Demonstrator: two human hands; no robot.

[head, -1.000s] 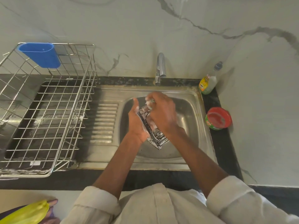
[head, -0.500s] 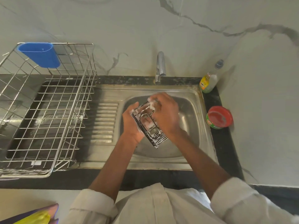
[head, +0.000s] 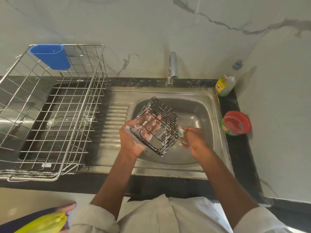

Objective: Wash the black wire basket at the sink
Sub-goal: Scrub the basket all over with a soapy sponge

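While your left hand (head: pixel 134 138) grips the soapy black wire basket (head: pixel 158 126) above the sink (head: pixel 198 115), fingers (head: pixel 152 125) reaching inside, your right hand (head: pixel 193 139) pinches a green scrubber (head: pixel 181 132) just beside it.

a steel dish rack (head: pixel 50 115) stands on the drainboard at left, a blue plastic cup (head: pixel 50 56) hung on its back rim. a detergent bottle (head: pixel 225 84) and a red-lidded tub (head: pixel 236 123), perhaps dish paste, stand on the black counter (head: pixel 235 148) at right.
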